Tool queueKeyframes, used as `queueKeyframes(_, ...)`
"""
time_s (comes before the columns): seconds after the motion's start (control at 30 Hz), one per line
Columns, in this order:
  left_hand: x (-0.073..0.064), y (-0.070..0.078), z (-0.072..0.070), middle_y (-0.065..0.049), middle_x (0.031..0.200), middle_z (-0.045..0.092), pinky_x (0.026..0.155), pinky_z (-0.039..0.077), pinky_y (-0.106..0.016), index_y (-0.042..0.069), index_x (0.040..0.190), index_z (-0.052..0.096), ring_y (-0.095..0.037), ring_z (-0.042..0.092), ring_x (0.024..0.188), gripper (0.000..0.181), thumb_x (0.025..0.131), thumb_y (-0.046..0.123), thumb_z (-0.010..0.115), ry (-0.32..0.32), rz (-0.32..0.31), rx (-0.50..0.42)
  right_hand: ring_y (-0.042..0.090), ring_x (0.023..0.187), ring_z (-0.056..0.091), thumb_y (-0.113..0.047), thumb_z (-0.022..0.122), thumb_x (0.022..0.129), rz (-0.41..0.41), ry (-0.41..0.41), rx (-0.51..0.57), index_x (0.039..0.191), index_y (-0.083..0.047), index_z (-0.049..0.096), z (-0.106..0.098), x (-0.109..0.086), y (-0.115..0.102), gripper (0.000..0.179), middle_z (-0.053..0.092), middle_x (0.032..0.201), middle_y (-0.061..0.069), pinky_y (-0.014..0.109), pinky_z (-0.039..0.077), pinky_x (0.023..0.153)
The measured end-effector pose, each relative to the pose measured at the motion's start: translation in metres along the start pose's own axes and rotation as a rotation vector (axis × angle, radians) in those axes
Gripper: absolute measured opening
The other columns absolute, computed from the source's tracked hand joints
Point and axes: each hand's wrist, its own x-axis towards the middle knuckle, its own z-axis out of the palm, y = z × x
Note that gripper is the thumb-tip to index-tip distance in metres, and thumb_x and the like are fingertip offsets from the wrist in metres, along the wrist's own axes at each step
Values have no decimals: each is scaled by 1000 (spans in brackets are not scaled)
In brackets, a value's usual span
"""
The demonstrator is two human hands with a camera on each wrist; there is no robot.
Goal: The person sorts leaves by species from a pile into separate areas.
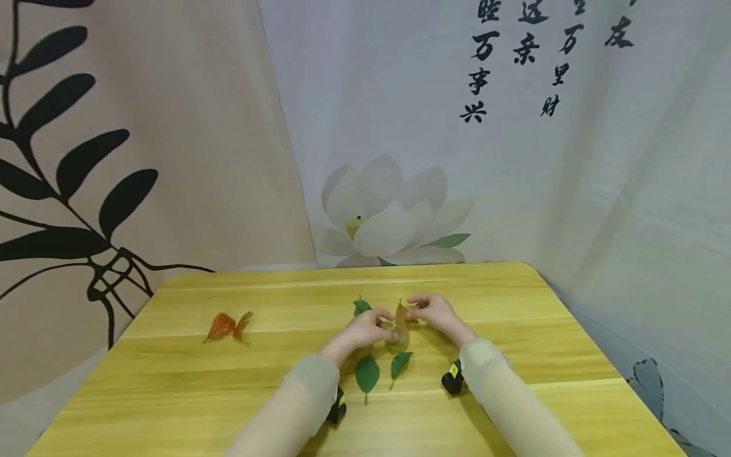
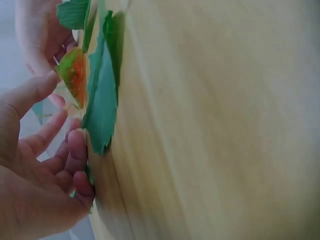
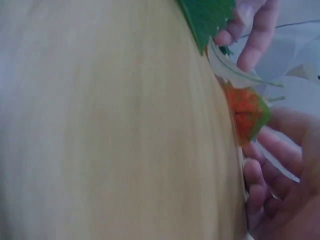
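Note:
An orange leaf with a green edge (image 3: 246,112) stands beside a pale yellow-green leaf (image 1: 401,337) around the middle of the table. My right hand (image 1: 435,312) pinches the orange leaf at its right edge, thumb and forefinger close together. From the left, my left hand (image 1: 365,329) reaches to the pale leaf, its fingertips touching or very near it. Thumb and forefinger of that hand stand apart in the left wrist view. Two green leaves (image 1: 367,373) lie nearer the front, one of them toothed (image 1: 401,363). Another green leaf (image 1: 362,306) is partly hidden behind my left hand.
Two orange-red leaves (image 1: 221,327) lie on the left of the wooden table (image 1: 274,292). Behind the table's far edge hangs a printed cloth (image 1: 228,158) with plant and flower designs. Black wrist devices (image 1: 453,379) sit under both cuffs, close to the tabletop.

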Motion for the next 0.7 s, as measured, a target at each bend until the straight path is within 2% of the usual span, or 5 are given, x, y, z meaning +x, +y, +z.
queueKeyframes(0.17, 1, 4, 3, -4, 90, 57, 67, 43, -32, 6, 118, 64, -17, 51, 78, 43, 81, 24, 78, 18, 20, 125, 17, 75, 53, -13, 77, 80, -15, -2, -73, 111, -4, 72, 4, 1, -4, 33, 63, 85, 3, 30, 45, 66)
queueKeyframes(0.37, -1, 9, 5, -4, 91, 58, 66, 43, -33, 9, 115, 66, -16, 51, 77, 41, 78, 22, 81, 16, 32, 230, 16, 80, 53, -13, 78, 78, -12, -8, -137, 110, -6, 73, 8, 2, -8, 33, 64, 90, 1, 34, 46, 75)
queueKeyframes(0.5, 0, 8, 6, -2, 91, 58, 66, 43, -35, 11, 112, 66, -16, 52, 78, 39, 78, 22, 81, 14, 30, 257, 17, 77, 52, -13, 77, 79, -12, -10, -170, 106, -8, 74, 9, 2, -9, 28, 62, 86, 1, 35, 45, 74)
queueKeyframes(0.7, 2, 4, 6, -1, 94, 63, 76, 48, -39, 10, 103, 68, -17, 57, 86, 30, 78, 20, 81, 31, 44, 252, 17, 76, 52, -14, 78, 79, -11, 8, -198, 98, -9, 74, 10, 2, -10, 20, 64, 86, 1, 35, 45, 74)
